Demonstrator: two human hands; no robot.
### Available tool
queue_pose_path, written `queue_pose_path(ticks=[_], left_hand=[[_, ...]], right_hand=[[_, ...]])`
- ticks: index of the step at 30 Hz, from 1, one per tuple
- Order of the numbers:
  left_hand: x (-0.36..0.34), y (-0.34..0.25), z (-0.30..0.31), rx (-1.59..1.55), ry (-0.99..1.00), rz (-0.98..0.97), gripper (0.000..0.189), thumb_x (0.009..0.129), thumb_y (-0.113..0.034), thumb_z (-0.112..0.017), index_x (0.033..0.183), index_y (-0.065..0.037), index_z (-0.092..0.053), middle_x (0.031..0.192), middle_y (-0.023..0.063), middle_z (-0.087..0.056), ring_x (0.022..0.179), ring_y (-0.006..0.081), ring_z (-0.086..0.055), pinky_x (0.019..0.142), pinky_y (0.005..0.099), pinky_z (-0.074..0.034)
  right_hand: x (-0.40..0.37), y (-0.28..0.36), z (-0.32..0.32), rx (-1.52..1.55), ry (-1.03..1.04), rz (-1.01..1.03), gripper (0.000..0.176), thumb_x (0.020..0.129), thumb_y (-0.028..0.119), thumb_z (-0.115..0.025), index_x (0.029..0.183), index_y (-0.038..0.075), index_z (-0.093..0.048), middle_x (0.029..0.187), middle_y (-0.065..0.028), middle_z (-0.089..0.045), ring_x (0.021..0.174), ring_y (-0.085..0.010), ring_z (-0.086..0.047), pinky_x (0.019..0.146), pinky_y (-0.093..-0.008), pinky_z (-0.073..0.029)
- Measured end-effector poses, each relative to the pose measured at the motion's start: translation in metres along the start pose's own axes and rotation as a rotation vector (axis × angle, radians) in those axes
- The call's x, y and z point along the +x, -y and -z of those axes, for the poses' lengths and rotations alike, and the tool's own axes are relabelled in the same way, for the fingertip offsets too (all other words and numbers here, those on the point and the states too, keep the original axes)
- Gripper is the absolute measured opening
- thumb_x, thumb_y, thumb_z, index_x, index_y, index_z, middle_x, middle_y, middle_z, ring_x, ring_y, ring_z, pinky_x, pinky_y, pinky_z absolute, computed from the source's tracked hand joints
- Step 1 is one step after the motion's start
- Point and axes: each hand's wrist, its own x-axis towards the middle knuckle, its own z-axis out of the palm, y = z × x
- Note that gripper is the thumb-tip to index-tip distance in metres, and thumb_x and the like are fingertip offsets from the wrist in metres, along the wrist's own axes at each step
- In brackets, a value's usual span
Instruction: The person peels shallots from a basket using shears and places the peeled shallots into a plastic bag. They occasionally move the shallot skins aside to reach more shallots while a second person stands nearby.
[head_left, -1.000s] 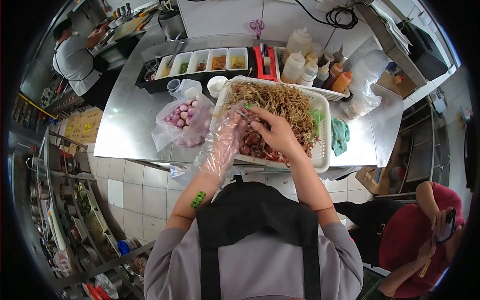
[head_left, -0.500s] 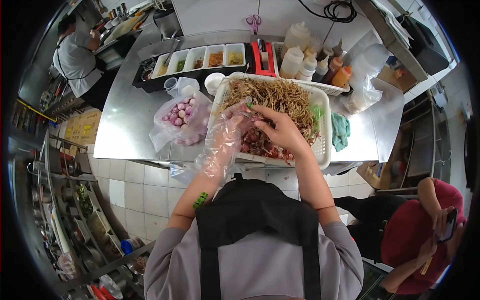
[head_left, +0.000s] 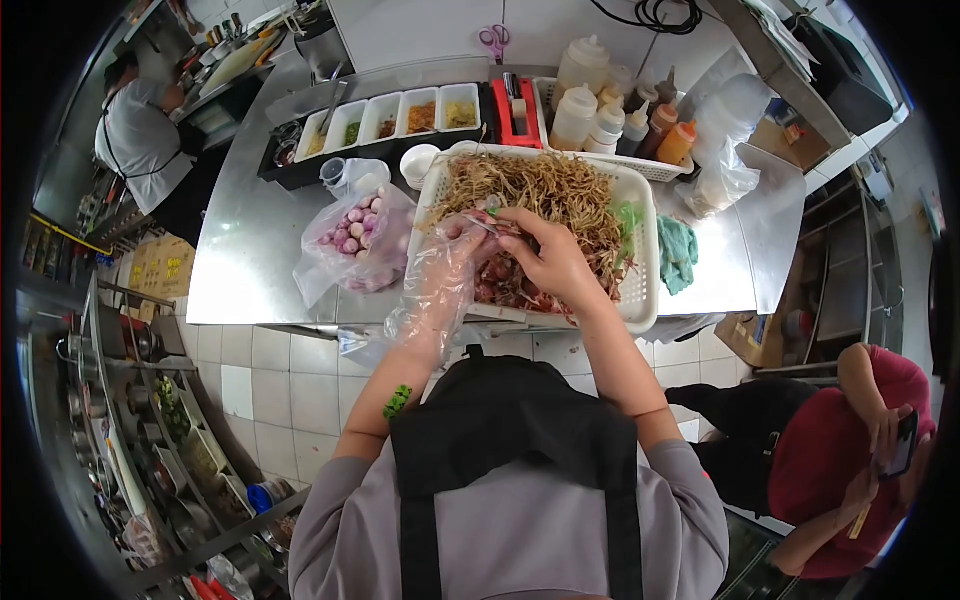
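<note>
My left hand (head_left: 452, 248), in a loose clear plastic glove, is closed over the near left part of a white basket (head_left: 648, 290). A reddish shallot (head_left: 484, 228) shows partly in its fingers. My bare right hand (head_left: 548, 258) meets it there, thumb and fingers pinched together; what they grip is too small and covered to name, with a bit of green at the fingertips. Under and beside the hands lie unpeeled red shallots (head_left: 500, 285) in the basket, with a heap of dry brown stalks (head_left: 530, 190) behind. Left of the basket, a plastic bag (head_left: 318, 265) holds peeled shallots (head_left: 355, 228).
Behind the basket are a black rack of white seasoning tubs (head_left: 420, 110), a red holder (head_left: 516, 112) and squeeze bottles (head_left: 605, 125). A green cloth (head_left: 677, 255) lies right. Scissors (head_left: 494, 40) hang on the wall. One person (head_left: 840, 440) holds a phone; another (head_left: 145, 130) works far left.
The view has shifted slightly. My hands stay together over the basket, with the right fingers moved a little against the left. The person at right has shifted slightly.
</note>
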Motion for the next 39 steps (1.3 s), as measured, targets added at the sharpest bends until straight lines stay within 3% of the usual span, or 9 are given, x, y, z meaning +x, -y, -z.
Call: queue_pose_path(ticks=[5, 8, 11, 13, 16, 22, 25, 31, 39], left_hand=[[0.000, 0.002, -0.002, 0.058, 0.045, -0.055, 0.021, 0.088, -0.010, -0.059, 0.105, 0.001, -0.055, 0.102, 0.0099, -0.059, 0.098, 0.0195, -0.060, 0.088, 0.0302, -0.050], [-0.001, 0.005, 0.000, 0.094, 0.101, -0.102, 0.025, 0.088, -0.014, -0.061, 0.108, -0.001, -0.055, 0.104, 0.0092, -0.060, 0.098, 0.0184, -0.060, 0.088, 0.0286, -0.049], [0.000, 0.006, 0.003, 0.014, 0.148, -0.075, 0.024, 0.088, -0.012, -0.061, 0.108, 0.000, -0.056, 0.104, 0.0084, -0.060, 0.098, 0.0173, -0.059, 0.089, 0.0281, -0.049], [0.002, 0.006, 0.002, -0.048, 0.181, -0.040, 0.023, 0.088, -0.011, -0.061, 0.107, 0.000, -0.057, 0.103, 0.0078, -0.060, 0.097, 0.0165, -0.059, 0.089, 0.0276, -0.048], [0.005, 0.008, 0.001, -0.128, 0.095, -0.026, 0.021, 0.087, -0.011, -0.062, 0.105, -0.001, -0.058, 0.101, 0.0057, -0.060, 0.095, 0.0148, -0.059, 0.087, 0.0262, -0.049], [0.004, 0.005, 0.000, -0.086, 0.081, 0.036, 0.022, 0.086, -0.012, -0.064, 0.105, -0.004, -0.057, 0.098, 0.0027, -0.059, 0.092, 0.0118, -0.058, 0.082, 0.0221, -0.048], [0.001, 0.007, -0.001, -0.073, 0.025, 0.010, 0.026, 0.085, -0.005, -0.063, 0.109, 0.000, -0.056, 0.099, 0.0071, -0.059, 0.092, 0.0155, -0.059, 0.086, 0.0263, -0.048], [0.000, 0.009, -0.002, -0.093, 0.143, -0.103, 0.031, 0.082, -0.004, -0.065, 0.111, 0.001, -0.057, 0.100, 0.0085, -0.062, 0.093, 0.0167, -0.060, 0.084, 0.0274, -0.048], [-0.003, 0.004, -0.007, -0.062, 0.135, -0.086, 0.027, 0.085, -0.003, -0.060, 0.112, 0.000, -0.058, 0.110, 0.0086, -0.060, 0.101, 0.0180, -0.059, 0.090, 0.0299, -0.046]], right_hand=[[0.000, 0.002, -0.002, 0.070, 0.016, -0.056, 0.026, 0.087, 0.013, -0.059, 0.111, 0.003, -0.054, 0.094, -0.0154, -0.064, 0.085, -0.0263, -0.062, 0.079, -0.0322, -0.046], [0.002, -0.010, -0.009, 0.087, -0.057, 0.023, 0.024, 0.088, 0.017, -0.058, 0.110, 0.007, -0.053, 0.086, -0.0125, -0.066, 0.079, -0.0319, -0.063, 0.074, -0.0373, -0.047], [0.004, -0.016, -0.006, 0.359, -0.048, 0.032, 0.017, 0.091, 0.016, -0.057, 0.104, 0.006, -0.052, 0.073, -0.0055, -0.060, 0.062, -0.0193, -0.057, 0.059, -0.0316, -0.046], [0.003, -0.009, 0.013, 0.964, 0.321, -0.417, 0.011, 0.093, 0.015, -0.056, 0.100, 0.009, -0.050, 0.072, -0.0005, -0.052, 0.051, -0.0058, -0.044, 0.045, -0.0194, -0.032], [0.003, -0.008, 0.007, 1.059, 0.247, -0.418, 0.011, 0.092, 0.016, -0.058, 0.097, 0.009, -0.050, 0.070, -0.0003, -0.051, 0.044, -0.0036, -0.036, 0.038, -0.0182, -0.023], [0.004, -0.014, -0.023, 0.446, -0.160, -0.133, 0.018, 0.084, 0.012, -0.067, 0.096, 0.003, -0.058, 0.072, -0.0023, -0.057, 0.063, -0.0083, -0.051, 0.051, -0.0245, -0.042], [0.000, -0.006, -0.025, 0.366, -0.148, -0.143, 0.013, 0.084, 0.007, -0.066, 0.093, 0.001, -0.059, 0.076, -0.0005, -0.059, 0.071, -0.0050, -0.054, 0.061, -0.0225, -0.045], [0.003, 0.011, 0.002, 0.748, 0.130, -0.420, 0.012, 0.087, 0.011, -0.063, 0.094, 0.002, -0.059, 0.072, -0.0025, -0.058, 0.057, -0.0051, -0.049, 0.045, -0.0188, -0.037], [0.007, -0.003, 0.009, 0.758, 0.061, -0.396, 0.013, 0.088, 0.014, -0.062, 0.093, 0.002, -0.058, 0.068, -0.0019, -0.056, 0.048, -0.0041, -0.044, 0.041, -0.0176, -0.031]])
